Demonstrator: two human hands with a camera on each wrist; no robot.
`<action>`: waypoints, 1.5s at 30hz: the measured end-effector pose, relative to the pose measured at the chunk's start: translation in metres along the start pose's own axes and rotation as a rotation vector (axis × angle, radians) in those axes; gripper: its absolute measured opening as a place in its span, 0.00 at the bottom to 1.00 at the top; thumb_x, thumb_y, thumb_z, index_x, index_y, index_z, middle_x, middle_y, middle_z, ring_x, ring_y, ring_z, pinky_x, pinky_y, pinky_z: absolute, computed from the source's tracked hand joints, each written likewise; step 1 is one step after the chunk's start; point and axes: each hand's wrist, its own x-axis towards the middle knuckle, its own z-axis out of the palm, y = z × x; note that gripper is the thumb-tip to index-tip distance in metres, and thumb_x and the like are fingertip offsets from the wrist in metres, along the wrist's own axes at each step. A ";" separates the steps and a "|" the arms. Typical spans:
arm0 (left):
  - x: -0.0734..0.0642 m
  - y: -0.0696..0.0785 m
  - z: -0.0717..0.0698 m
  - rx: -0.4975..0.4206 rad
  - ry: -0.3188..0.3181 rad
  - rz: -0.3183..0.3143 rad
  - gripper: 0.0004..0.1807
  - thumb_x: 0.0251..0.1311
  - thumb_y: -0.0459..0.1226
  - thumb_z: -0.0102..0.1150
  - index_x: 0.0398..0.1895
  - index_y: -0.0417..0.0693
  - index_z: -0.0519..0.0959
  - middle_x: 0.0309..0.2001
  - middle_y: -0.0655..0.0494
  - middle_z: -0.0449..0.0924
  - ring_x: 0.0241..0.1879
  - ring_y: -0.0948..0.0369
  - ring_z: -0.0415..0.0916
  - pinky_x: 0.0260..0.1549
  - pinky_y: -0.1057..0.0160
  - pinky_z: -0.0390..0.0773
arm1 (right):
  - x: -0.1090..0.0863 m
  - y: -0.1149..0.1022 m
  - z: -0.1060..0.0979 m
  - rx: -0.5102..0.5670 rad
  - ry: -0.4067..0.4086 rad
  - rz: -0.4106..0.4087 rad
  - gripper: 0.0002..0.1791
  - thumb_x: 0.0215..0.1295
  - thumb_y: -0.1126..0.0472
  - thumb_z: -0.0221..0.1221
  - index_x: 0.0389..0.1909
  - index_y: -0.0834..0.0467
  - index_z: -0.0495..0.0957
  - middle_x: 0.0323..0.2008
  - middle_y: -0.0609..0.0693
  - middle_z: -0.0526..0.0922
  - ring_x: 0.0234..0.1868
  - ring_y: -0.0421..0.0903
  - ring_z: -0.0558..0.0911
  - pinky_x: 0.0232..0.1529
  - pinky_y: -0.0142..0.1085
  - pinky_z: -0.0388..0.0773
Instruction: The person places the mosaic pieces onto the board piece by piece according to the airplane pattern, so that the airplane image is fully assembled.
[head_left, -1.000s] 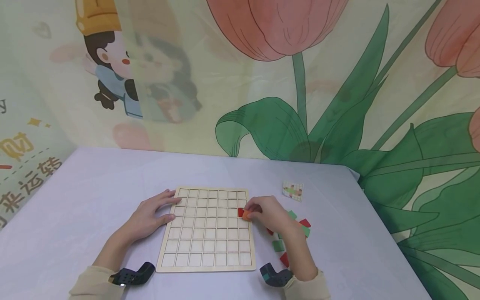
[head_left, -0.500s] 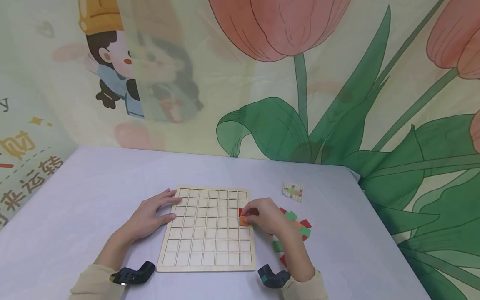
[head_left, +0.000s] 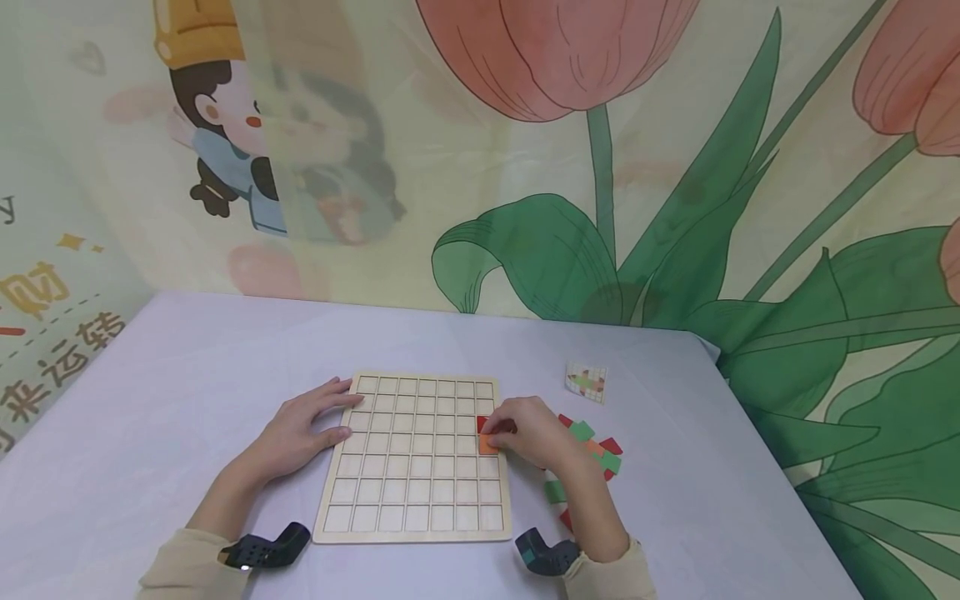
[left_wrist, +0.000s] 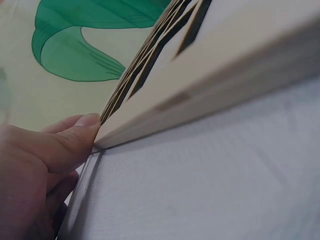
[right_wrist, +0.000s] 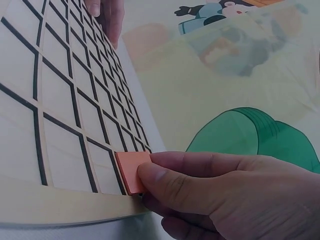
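Observation:
A light wooden grid board (head_left: 412,537) lies flat on the table. My left hand (head_left: 303,429) rests along its left edge, fingertips on the rim and fingers fairly straight; the left wrist view has the thumb (left_wrist: 89,120) against the board's edge. At the right column, my right hand (head_left: 528,429) pinches an orange square tile (head_left: 487,444) between thumb and fingers. In the right wrist view this orange tile (right_wrist: 129,167) sits at a cell by the rim, under the thumb. A red tile (head_left: 482,423) lies in the cell just beyond it, partly covered by the fingers.
Loose red, green and orange tiles lie right of the board, among them a green tile (head_left: 582,431) and a red tile (head_left: 611,447); my right forearm hides some. A small pattern card (head_left: 587,382) lies behind them. A printed cloth (head_left: 360,150) hangs behind the table.
My right hand has brought the orange tile slightly left and toward me, from the board's right rim into line below the red tile. The left hand stays put.

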 end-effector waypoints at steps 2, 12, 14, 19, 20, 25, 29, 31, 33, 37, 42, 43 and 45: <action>0.000 0.001 0.000 0.001 0.001 0.002 0.25 0.57 0.41 0.62 0.59 0.49 0.75 0.69 0.45 0.64 0.71 0.42 0.53 0.65 0.35 0.52 | 0.000 0.000 0.000 0.004 0.005 0.008 0.05 0.52 0.62 0.69 0.31 0.51 0.84 0.29 0.40 0.82 0.29 0.37 0.75 0.32 0.26 0.75; -0.001 0.003 -0.001 0.002 0.008 0.013 0.24 0.57 0.41 0.63 0.59 0.49 0.76 0.68 0.45 0.64 0.71 0.42 0.53 0.64 0.36 0.53 | 0.001 0.002 0.004 -0.014 0.015 0.032 0.05 0.51 0.60 0.70 0.24 0.49 0.82 0.24 0.39 0.79 0.27 0.38 0.73 0.27 0.26 0.73; 0.000 0.003 -0.001 0.004 0.006 0.014 0.24 0.57 0.41 0.63 0.59 0.49 0.76 0.68 0.45 0.65 0.71 0.42 0.53 0.64 0.36 0.53 | 0.002 0.002 0.004 -0.015 0.012 0.033 0.05 0.51 0.60 0.70 0.24 0.49 0.82 0.25 0.39 0.80 0.27 0.38 0.73 0.27 0.26 0.73; 0.000 0.003 -0.001 0.008 0.006 0.015 0.24 0.57 0.41 0.62 0.59 0.48 0.76 0.68 0.45 0.65 0.71 0.42 0.54 0.64 0.36 0.53 | 0.001 0.004 0.003 -0.001 0.001 0.014 0.05 0.50 0.60 0.70 0.27 0.50 0.84 0.26 0.40 0.80 0.28 0.38 0.74 0.30 0.26 0.74; 0.000 0.003 -0.001 0.008 0.006 0.015 0.24 0.57 0.41 0.62 0.59 0.48 0.76 0.68 0.45 0.65 0.71 0.42 0.54 0.64 0.36 0.53 | 0.000 0.004 0.002 0.002 -0.001 0.013 0.05 0.50 0.60 0.71 0.28 0.51 0.84 0.26 0.40 0.80 0.28 0.38 0.74 0.30 0.27 0.75; 0.000 0.002 0.000 0.007 0.004 0.014 0.25 0.57 0.41 0.63 0.59 0.49 0.76 0.68 0.45 0.65 0.71 0.42 0.54 0.64 0.36 0.53 | -0.003 0.005 -0.002 -0.011 -0.024 0.043 0.08 0.49 0.61 0.71 0.31 0.52 0.84 0.26 0.40 0.78 0.28 0.38 0.74 0.30 0.27 0.74; 0.000 0.003 0.000 0.008 0.002 0.016 0.25 0.57 0.42 0.63 0.59 0.49 0.76 0.68 0.45 0.65 0.70 0.42 0.54 0.64 0.35 0.53 | -0.004 0.004 -0.003 -0.004 -0.036 0.059 0.09 0.48 0.61 0.71 0.32 0.52 0.84 0.25 0.41 0.78 0.29 0.39 0.74 0.30 0.27 0.74; 0.000 0.003 0.000 0.007 0.000 0.014 0.25 0.57 0.42 0.62 0.59 0.49 0.76 0.68 0.45 0.65 0.71 0.42 0.53 0.64 0.35 0.53 | -0.004 0.004 -0.004 0.003 -0.035 0.062 0.09 0.48 0.62 0.71 0.32 0.52 0.84 0.26 0.41 0.78 0.29 0.39 0.74 0.30 0.28 0.74; 0.000 0.002 0.000 0.009 0.000 0.012 0.25 0.57 0.42 0.62 0.59 0.49 0.75 0.68 0.45 0.64 0.71 0.42 0.53 0.64 0.34 0.52 | -0.005 0.003 -0.004 0.008 -0.034 0.069 0.09 0.48 0.61 0.72 0.32 0.52 0.84 0.26 0.41 0.78 0.29 0.39 0.74 0.30 0.28 0.74; 0.001 0.001 0.000 0.012 0.003 0.010 0.25 0.57 0.42 0.62 0.59 0.49 0.75 0.69 0.45 0.64 0.71 0.42 0.53 0.64 0.35 0.53 | -0.004 0.002 -0.004 0.006 -0.032 0.071 0.09 0.48 0.61 0.72 0.31 0.51 0.83 0.25 0.41 0.78 0.29 0.39 0.74 0.30 0.27 0.74; 0.001 0.000 0.002 -0.003 0.002 -0.002 0.25 0.56 0.40 0.62 0.59 0.48 0.75 0.69 0.45 0.63 0.71 0.41 0.52 0.65 0.34 0.50 | -0.006 0.007 -0.011 0.022 -0.030 0.101 0.11 0.49 0.61 0.71 0.35 0.51 0.84 0.28 0.41 0.79 0.31 0.39 0.75 0.32 0.29 0.76; 0.001 -0.001 0.002 -0.006 0.000 -0.008 0.25 0.56 0.40 0.63 0.59 0.49 0.75 0.69 0.45 0.63 0.71 0.41 0.52 0.65 0.34 0.50 | -0.007 0.009 -0.014 0.026 -0.026 0.122 0.12 0.49 0.61 0.71 0.37 0.51 0.84 0.29 0.41 0.79 0.32 0.39 0.76 0.32 0.29 0.76; 0.001 -0.001 0.002 -0.006 -0.002 -0.014 0.25 0.56 0.39 0.63 0.59 0.49 0.75 0.69 0.45 0.63 0.71 0.41 0.52 0.65 0.34 0.49 | -0.012 0.017 -0.024 0.036 -0.003 0.174 0.13 0.51 0.62 0.70 0.39 0.51 0.83 0.31 0.42 0.80 0.34 0.40 0.76 0.34 0.30 0.77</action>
